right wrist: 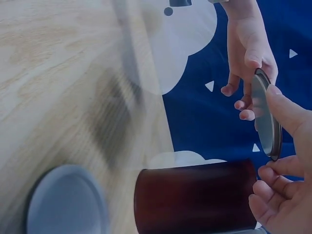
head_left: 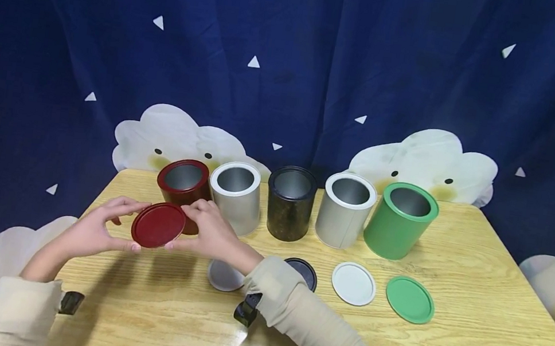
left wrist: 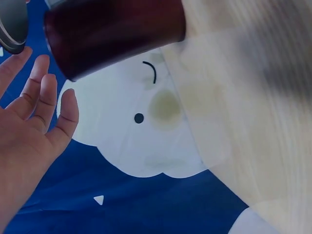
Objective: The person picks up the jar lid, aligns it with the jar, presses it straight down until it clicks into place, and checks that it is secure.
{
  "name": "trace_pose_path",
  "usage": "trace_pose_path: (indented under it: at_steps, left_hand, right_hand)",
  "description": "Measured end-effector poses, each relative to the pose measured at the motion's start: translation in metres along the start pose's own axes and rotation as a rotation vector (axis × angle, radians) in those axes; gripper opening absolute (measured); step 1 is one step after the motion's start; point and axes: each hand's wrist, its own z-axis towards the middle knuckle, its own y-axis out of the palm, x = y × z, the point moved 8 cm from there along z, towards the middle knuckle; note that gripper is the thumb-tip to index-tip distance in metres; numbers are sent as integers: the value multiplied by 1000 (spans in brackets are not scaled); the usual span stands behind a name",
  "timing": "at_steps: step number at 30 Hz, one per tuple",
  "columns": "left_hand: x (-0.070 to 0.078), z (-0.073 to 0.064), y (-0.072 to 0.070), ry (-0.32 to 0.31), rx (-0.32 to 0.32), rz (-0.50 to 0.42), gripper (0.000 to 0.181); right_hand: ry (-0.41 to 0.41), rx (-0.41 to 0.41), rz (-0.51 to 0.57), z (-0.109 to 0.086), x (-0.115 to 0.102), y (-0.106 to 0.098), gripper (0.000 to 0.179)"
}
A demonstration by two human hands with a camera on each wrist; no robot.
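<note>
Both hands hold a round dark red lid (head_left: pixel 159 225) in the air, in front of the dark red can (head_left: pixel 183 184). My left hand (head_left: pixel 100 226) pinches its left edge between thumb and fingers. On the opposite edge, the thumb and fingers of my right hand (head_left: pixel 210 231) grip the rim. The right wrist view shows the lid (right wrist: pixel 265 117) nearly edge-on, its grey underside facing the table. In the left wrist view only a piece of the lid (left wrist: pixel 13 24) shows, near the fingertips, with the red can (left wrist: pixel 114 36) beside it, uncovered.
Right of the red can stand a silver can (head_left: pixel 239 209), a black can (head_left: pixel 289 215), a white can (head_left: pixel 342 218) and a green can (head_left: pixel 397 234), all uncovered. In front lie a grey lid (head_left: pixel 224 276), a black lid (head_left: pixel 304 271), a white lid (head_left: pixel 353 284) and a green lid (head_left: pixel 410 300).
</note>
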Motion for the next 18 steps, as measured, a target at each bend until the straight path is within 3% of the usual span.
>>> trace_pose_path:
  at_steps: [13,18]
  left_hand:
    - [7,20,-18,49,77,0,63]
    - [7,28,-24,30,96,10,59]
  right_hand:
    - [-52,28,-5,16,-3,-26,67]
    - [-39,20,-2,24,1,-33,66]
